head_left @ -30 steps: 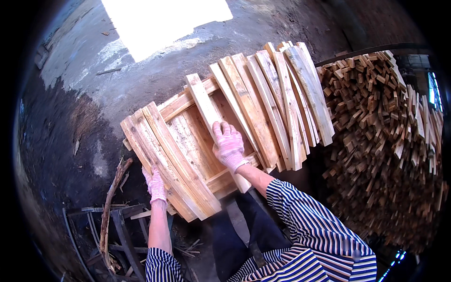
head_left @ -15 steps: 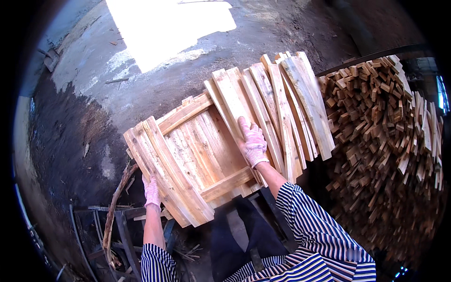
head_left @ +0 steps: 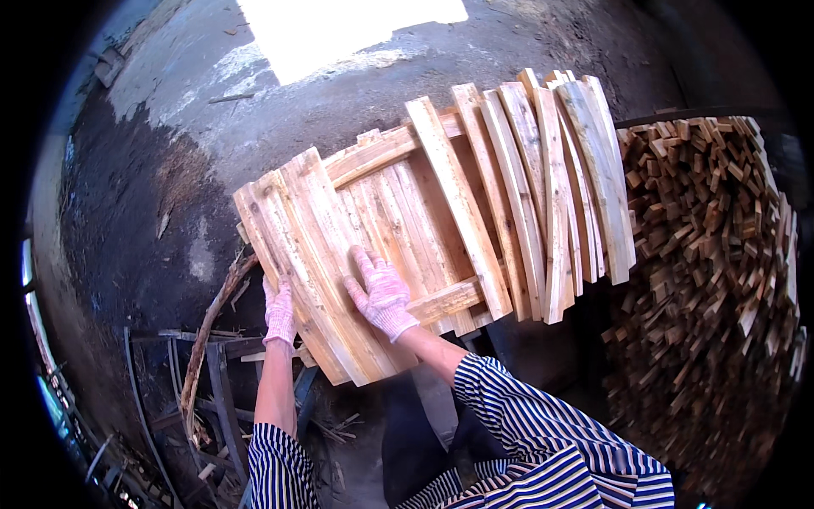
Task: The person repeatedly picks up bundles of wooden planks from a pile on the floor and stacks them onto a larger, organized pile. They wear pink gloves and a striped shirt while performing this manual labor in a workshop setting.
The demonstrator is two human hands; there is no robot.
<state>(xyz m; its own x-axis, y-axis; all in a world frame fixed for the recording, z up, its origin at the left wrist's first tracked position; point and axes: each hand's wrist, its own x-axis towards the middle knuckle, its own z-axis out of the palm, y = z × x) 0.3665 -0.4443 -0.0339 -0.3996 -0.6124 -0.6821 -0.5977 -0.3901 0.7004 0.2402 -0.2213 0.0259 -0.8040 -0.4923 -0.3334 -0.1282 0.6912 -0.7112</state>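
Right hand [head_left: 383, 294]: palm down, thumb apart from the fingers, no closed grip. It lay on the right-hand edge of the left group of boards [head_left: 314, 263]. Left hand [head_left: 279, 314]: set against that group's outer edge, near the stack's left end; fingertips partly hidden, couldn't tell if they gripped. Both in pink-white knit gloves.

The boards sat side by side atop the stack [head_left: 407, 199], across an upper crosspiece [head_left: 373, 155] along its far edge and a lower crosspiece [head_left: 445, 301] along its near edge. Open gap mid-stack, lower layer [head_left: 377, 208] showing. One tilted board [head_left: 458, 199] bridged the gap's right side; the right group of boards [head_left: 526, 187] fanned and overlapped toward the stack's right end.

Risks, my read: too much sideways push could slide the left group off the left end, since board ends overhung the crosspieces. The tilted board could skew if knocked. The right group could slip, being uneven and partly piled up. Fingers could get pinched between board edges.

Containers: no bin seen. Closest was an open metal rack [head_left: 225, 390] off the stack's near-left corner, scraps in and around it, too dark to sort; a branch [head_left: 208, 327] leaned there. Beyond the right end: a big pile of cut sticks [head_left: 687, 254].
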